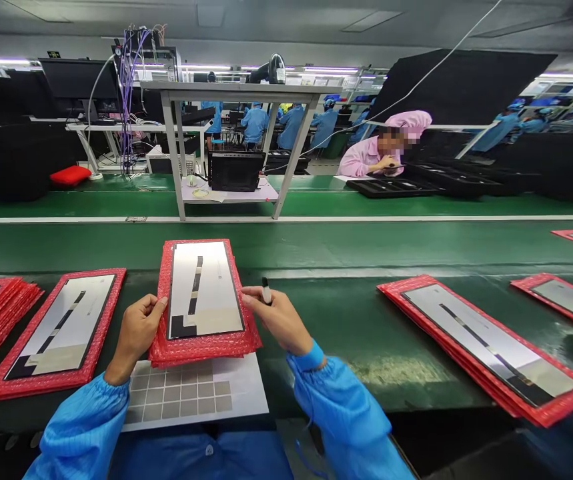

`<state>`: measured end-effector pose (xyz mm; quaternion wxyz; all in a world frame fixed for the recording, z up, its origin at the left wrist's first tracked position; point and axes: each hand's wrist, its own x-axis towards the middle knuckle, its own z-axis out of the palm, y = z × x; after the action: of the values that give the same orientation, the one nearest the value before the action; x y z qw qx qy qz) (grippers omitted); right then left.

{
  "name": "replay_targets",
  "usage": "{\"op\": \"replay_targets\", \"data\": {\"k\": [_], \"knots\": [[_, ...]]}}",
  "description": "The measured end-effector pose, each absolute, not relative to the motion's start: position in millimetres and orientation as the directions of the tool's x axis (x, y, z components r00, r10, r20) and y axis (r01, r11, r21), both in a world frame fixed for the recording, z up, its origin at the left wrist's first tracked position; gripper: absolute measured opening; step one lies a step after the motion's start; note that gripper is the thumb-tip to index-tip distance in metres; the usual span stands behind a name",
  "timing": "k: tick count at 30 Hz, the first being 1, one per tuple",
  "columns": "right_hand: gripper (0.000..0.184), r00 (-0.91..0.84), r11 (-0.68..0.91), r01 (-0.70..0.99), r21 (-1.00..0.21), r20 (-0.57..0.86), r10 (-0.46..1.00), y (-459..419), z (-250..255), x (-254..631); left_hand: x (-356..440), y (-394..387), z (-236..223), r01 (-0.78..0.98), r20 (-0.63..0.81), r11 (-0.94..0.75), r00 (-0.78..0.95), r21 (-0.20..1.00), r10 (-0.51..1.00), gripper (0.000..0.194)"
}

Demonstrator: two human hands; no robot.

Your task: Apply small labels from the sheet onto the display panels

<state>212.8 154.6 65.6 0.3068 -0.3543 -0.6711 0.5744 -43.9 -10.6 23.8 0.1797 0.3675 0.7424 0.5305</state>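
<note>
In front of me, a silvery display panel (221, 287) with a black flex strip lies on a stack of red bubble-wrap sheets (205, 348). My left hand (139, 331) pinches the stack's left edge, thumb on top. At the opposite edge, my right hand (280, 319) has its thumb and forefinger closed on the bubble wrap. A small marker-like object (266, 291), black-tipped with a white body, sticks up from between the right fingers; its lower end is hidden. Partly under the stack is a white sheet (251, 390) with rows of grey square labels.
Another panel on red wrap (61, 327) lies left, beside a thick red stack (1, 327). More wrapped panels (491, 343) lie right. Beyond the green bench (346, 247) stands a metal shelf (241, 87) with a scanner on top; a person in pink (361, 157) works by black trays (391, 188).
</note>
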Motion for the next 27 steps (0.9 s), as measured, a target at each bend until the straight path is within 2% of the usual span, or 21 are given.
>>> {"op": "replay_targets", "data": {"k": [4, 9, 15, 22, 27], "knots": [[0.040, -0.588, -0.036, 0.169, -0.985, -0.130, 0.799, 178, 71, 202, -44, -10, 23, 0.363, 0.134, 0.159, -0.663, 0.918, 0.737, 0.048], [0.034, -0.577, -0.006, 0.174, -0.985, -0.107, 0.810, 184, 79, 196, -43, -9, 22, 0.376, 0.147, 0.159, -0.665, 0.913, 0.733, 0.047], [0.022, -0.605, -0.037, 0.240, -0.970, -0.179, 0.776, 187, 82, 188, -41, -8, 25, 0.397, 0.164, 0.163, -0.671, 0.903, 0.723, 0.045], [0.020, -0.617, -0.116, 0.266, -0.957, -0.262, 0.742, 196, 79, 178, -39, -7, 26, 0.395, 0.160, 0.168, -0.674, 0.903, 0.721, 0.043], [0.017, -0.593, -0.100, 0.271, -0.957, -0.247, 0.766, 194, 80, 172, -42, -6, 25, 0.361, 0.133, 0.161, -0.666, 0.919, 0.734, 0.045]]}}
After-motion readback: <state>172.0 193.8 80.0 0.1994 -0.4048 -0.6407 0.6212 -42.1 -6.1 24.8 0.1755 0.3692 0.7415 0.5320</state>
